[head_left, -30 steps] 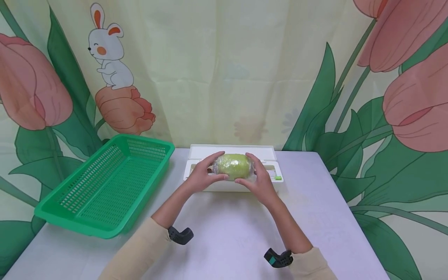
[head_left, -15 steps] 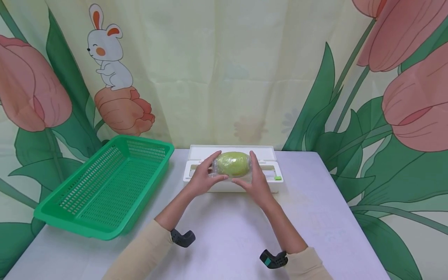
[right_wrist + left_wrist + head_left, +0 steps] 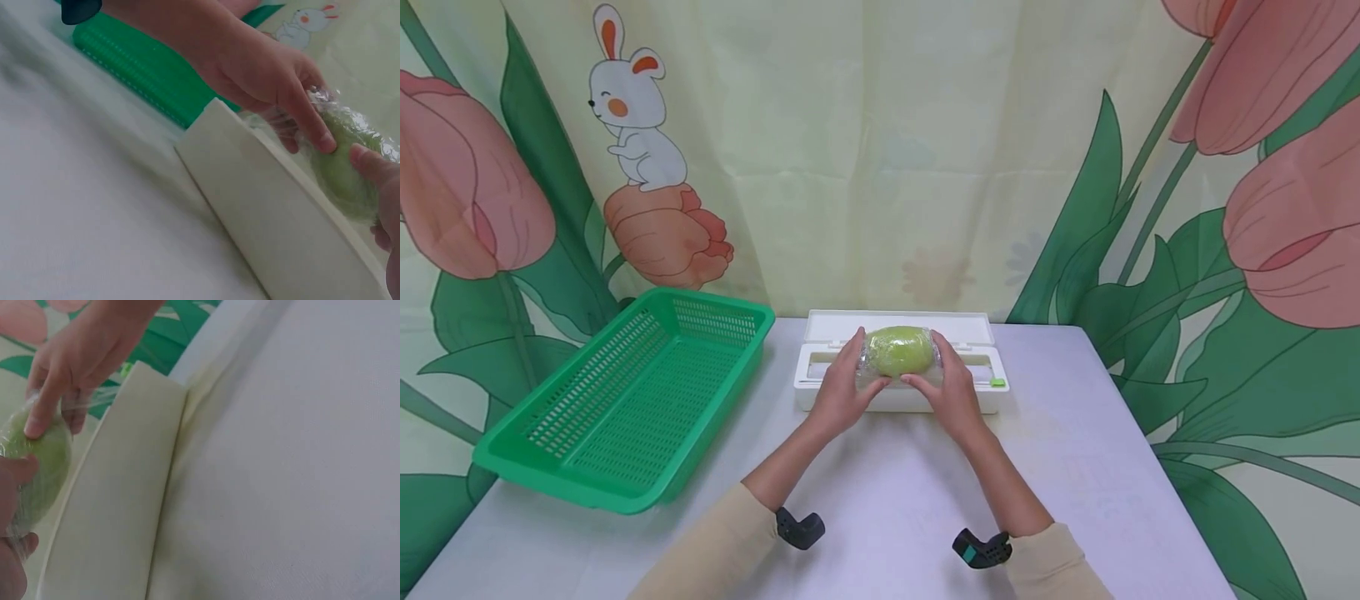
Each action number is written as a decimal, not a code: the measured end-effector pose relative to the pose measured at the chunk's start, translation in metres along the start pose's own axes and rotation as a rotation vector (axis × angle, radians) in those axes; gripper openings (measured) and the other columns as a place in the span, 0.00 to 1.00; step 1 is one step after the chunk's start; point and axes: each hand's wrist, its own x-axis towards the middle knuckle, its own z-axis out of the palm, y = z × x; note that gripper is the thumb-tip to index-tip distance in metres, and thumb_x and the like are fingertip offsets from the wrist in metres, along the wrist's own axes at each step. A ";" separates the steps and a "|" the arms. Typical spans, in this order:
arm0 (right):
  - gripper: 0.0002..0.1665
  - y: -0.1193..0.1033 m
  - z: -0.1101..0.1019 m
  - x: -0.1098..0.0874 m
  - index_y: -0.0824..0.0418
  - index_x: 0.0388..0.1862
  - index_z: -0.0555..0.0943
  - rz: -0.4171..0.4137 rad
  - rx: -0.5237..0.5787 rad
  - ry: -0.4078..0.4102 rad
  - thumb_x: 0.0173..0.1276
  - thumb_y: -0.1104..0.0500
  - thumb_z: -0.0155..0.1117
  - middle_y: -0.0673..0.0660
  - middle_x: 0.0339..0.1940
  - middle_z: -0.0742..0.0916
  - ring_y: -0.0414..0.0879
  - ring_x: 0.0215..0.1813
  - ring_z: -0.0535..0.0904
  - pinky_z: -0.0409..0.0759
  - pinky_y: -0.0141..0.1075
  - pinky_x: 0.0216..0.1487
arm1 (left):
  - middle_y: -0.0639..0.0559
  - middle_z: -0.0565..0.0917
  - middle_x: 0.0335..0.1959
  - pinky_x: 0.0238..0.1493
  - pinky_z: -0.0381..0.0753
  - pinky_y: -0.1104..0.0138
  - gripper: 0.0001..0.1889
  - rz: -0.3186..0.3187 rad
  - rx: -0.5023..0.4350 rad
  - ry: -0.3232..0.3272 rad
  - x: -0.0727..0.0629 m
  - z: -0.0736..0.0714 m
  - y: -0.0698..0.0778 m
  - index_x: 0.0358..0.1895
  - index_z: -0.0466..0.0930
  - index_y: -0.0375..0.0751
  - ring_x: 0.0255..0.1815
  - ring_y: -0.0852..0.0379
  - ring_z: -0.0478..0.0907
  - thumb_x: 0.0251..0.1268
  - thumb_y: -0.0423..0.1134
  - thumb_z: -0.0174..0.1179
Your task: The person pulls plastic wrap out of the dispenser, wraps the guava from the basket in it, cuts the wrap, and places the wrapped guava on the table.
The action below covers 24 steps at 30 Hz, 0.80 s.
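An oval pale-green fruit (image 3: 898, 350), wrapped in shiny cling film (image 3: 387, 147), is held up over the front of a white cling film dispenser (image 3: 906, 400). My left hand (image 3: 838, 390) grips its left end, thumb along the near side. On the right end my right hand (image 3: 957, 392) grips likewise, and the two thumbs point towards each other. Loose film bunches at the ends under the fingers. In the left wrist view the fruit (image 3: 47, 465) lies between both hands, beyond the dispenser's wall (image 3: 119, 487). The fruit's underside is hidden in the head view.
Behind the dispenser its white lid (image 3: 898, 325) stands raised. A small green slider (image 3: 997, 382) sits at the dispenser's right. To the left is a green perforated basket (image 3: 715, 417) on the white-covered table (image 3: 1075, 467). A printed curtain (image 3: 925, 167) hangs behind.
Both hands keep hold of the wrapped fruit. My right-hand fingers straightened off its end, then closed back on it; my left hand has shifted its grip slightly around the left end.
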 end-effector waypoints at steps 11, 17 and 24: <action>0.48 -0.003 -0.004 0.002 0.65 0.72 0.64 -0.021 0.002 0.031 0.56 0.53 0.74 0.63 0.71 0.73 0.57 0.72 0.68 0.68 0.49 0.71 | 0.41 0.76 0.63 0.60 0.79 0.57 0.40 0.017 -0.110 0.058 0.005 -0.005 0.004 0.70 0.58 0.42 0.63 0.47 0.75 0.56 0.40 0.70; 0.48 -0.008 -0.008 0.002 0.65 0.72 0.64 0.014 -0.002 0.025 0.57 0.51 0.73 0.63 0.70 0.73 0.58 0.68 0.73 0.77 0.48 0.63 | 0.42 0.76 0.64 0.59 0.80 0.58 0.38 0.036 -0.114 0.073 0.007 -0.007 0.005 0.70 0.62 0.42 0.64 0.48 0.75 0.56 0.41 0.69; 0.48 -0.012 -0.012 0.004 0.64 0.72 0.64 0.036 -0.005 0.020 0.58 0.50 0.73 0.63 0.68 0.76 0.56 0.55 0.81 0.84 0.45 0.51 | 0.46 0.68 0.72 0.60 0.79 0.59 0.40 0.073 -0.085 0.079 0.008 -0.009 0.009 0.73 0.60 0.41 0.70 0.48 0.69 0.58 0.40 0.68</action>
